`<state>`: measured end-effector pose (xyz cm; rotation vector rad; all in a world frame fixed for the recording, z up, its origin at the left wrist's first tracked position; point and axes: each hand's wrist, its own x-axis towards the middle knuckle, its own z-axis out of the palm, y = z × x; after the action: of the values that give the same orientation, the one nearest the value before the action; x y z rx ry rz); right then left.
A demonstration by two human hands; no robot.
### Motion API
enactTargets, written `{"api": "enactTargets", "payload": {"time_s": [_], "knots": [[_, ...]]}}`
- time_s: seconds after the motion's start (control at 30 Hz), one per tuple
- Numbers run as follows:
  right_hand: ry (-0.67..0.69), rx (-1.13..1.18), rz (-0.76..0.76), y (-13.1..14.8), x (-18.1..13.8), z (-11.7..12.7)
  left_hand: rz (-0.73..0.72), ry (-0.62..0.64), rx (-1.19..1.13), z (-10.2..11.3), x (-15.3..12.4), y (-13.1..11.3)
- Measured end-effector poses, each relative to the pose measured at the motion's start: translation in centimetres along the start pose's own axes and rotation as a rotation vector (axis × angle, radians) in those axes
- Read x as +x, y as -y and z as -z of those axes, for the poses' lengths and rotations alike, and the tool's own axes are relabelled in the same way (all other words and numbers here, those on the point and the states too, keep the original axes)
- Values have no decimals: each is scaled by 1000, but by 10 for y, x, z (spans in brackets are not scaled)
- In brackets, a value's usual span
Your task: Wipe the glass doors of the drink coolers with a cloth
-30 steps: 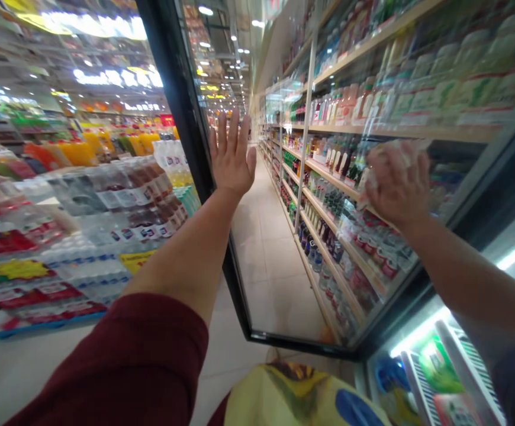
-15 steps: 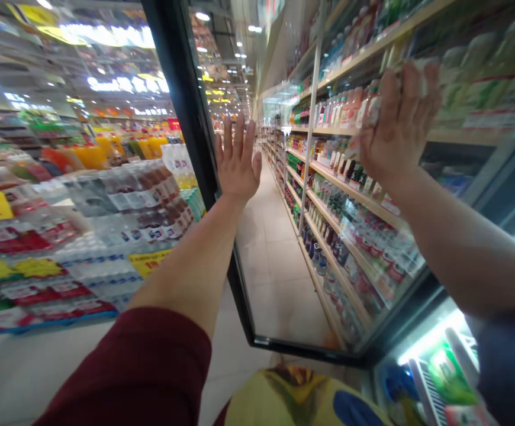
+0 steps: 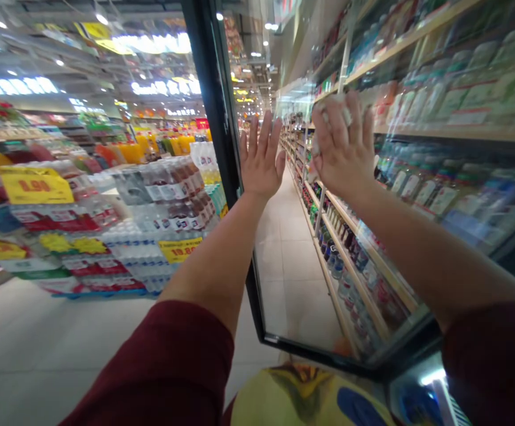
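Note:
My left hand (image 3: 261,157) lies flat with fingers spread against the glass door (image 3: 293,310), close to its black frame (image 3: 216,94). Higher and to the right, my right hand (image 3: 344,148) presses a whitish crumpled cloth (image 3: 347,116) against the same pane. Parts of this cloth show between and beside the fingers; the palm hides the remainder. The door stands swung open, its bottom edge just beyond my yellow-patterned front (image 3: 270,396).
Shelves of bottles (image 3: 426,183) show through or in the glass on the right. A lit cooler interior (image 3: 433,378) is at lower right. Stacked drink packs (image 3: 169,201) with yellow price signs (image 3: 38,184) stand left, across the tiled floor (image 3: 151,343).
My right hand has moved left and slightly down across the glass with the cloth, nearer my left hand. My left hand stays on the pane; the view has turned a little left.

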<state>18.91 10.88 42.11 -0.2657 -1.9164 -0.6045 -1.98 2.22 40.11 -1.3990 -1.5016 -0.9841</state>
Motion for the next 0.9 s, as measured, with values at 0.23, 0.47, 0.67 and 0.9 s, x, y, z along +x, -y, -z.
{"api": "enactTargets", "payload": {"time_s": [0.23, 0.47, 0.67, 0.9], "knots": [[185, 88, 228, -5, -102, -5, -15, -25, 2, 4, -1, -3], [28, -110, 188, -64, -75, 28, -62, -31, 86, -9, -1, 4], [-72, -121, 8, -19, -6, 1, -78, -57, 100, -8, -1, 6], [12, -99, 175, 51, -60, -48, -103, -87, 72, -12, -1, 10]]}}
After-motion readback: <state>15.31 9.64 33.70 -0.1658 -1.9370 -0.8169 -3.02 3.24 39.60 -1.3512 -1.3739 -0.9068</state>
